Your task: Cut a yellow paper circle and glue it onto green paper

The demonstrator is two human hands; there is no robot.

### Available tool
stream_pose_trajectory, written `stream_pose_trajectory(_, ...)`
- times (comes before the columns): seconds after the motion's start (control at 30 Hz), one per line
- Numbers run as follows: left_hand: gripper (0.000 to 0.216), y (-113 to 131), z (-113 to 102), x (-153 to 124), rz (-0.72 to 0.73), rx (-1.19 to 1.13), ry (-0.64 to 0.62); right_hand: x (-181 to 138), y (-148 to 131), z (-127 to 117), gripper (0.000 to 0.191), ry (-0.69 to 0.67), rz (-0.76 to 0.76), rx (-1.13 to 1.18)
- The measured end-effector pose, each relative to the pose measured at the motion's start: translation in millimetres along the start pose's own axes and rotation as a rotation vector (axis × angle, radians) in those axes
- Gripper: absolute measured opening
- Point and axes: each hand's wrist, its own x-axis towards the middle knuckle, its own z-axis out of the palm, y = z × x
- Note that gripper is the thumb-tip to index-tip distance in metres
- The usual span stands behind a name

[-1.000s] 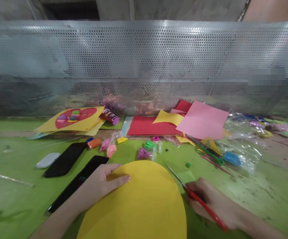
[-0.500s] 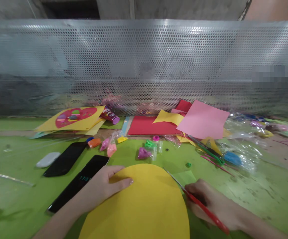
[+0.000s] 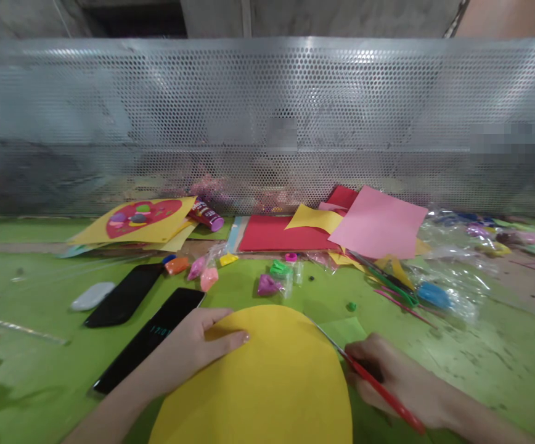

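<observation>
My left hand (image 3: 207, 342) pinches the large yellow paper sheet with a rounded far end (image 3: 267, 376), thumb flat on top, the other fingers partly hidden by its left edge. My right hand (image 3: 399, 373) is closed around the red-handled metal scissors (image 3: 383, 390). Their blade lies along the sheet's upper right edge; from here I cannot tell whether the blades are parted or touching the paper.

The sheet sits front and centre, between my hands. Its far outline is already a smooth curve, so I judge that stretch mostly shaped. The near end runs out of my view, so I can't say how much cutting is left. The face I can see is plain.

Just beyond the blade, a small pale green paper piece (image 3: 348, 330) lies on the green tabletop (image 3: 475, 376). A black phone with lit digits (image 3: 150, 339) lies beside my left forearm. Farther back, I see a yellow sheet bearing a red heart (image 3: 166, 213) and a pink paper sheet (image 3: 381, 222).
</observation>
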Motion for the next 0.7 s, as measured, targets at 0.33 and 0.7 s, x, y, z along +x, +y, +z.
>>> stream_pose_trajectory(0.33,0.032,1.3,-0.5,-0.9,-0.006,0.025,-0.005,-1.4,0.6,-2.0,0.015,0.026,-0.027,-0.037)
stream_pose_trajectory(0.7,0.029,-3.9,-1.5,-0.5,0.036,0.043,-0.044,0.1,3.7,-2.9,0.017,0.031,-0.041,-0.028)
